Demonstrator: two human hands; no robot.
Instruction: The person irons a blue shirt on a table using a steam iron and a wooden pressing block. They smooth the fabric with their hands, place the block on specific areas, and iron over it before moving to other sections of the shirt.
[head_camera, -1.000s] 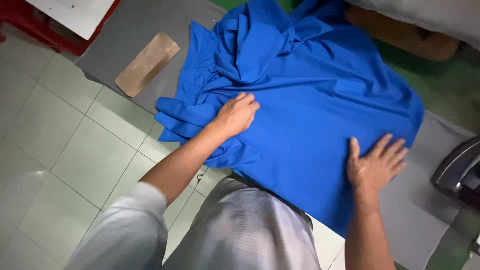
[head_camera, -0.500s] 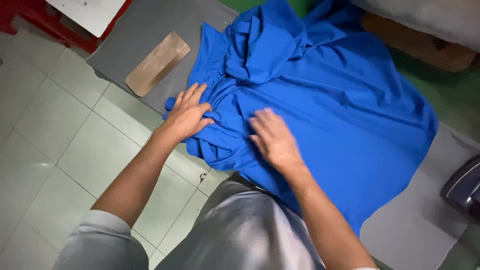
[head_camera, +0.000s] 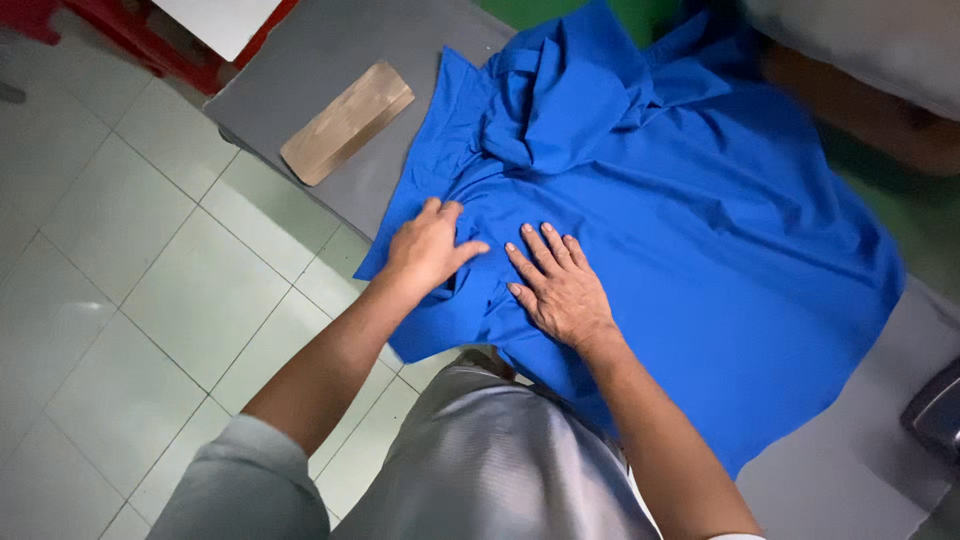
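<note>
So I'm at the smoothing-out stage with this blue garment, which is spread over the grey padded board and hangs off the near edge toward me. My left hand is lying on the bunched-up edge at about 9 o'clock of the cloth, fingers loosely curled with the thumb stuck out, pressing rather than pinching as far as I can tell. My right hand is just beside it, palm down, fingers spread flat, holding nothing. There's a heap of folds up at 12 o'clock that looks pretty messy, and wrinkles run between my two hands. I'd guess the next bit needs a slow sweep outward with flat palms so the creases don't get pushed into new ones. A tan wooden block sits on the board at 10 o'clock, well clear of the fabric.
</note>
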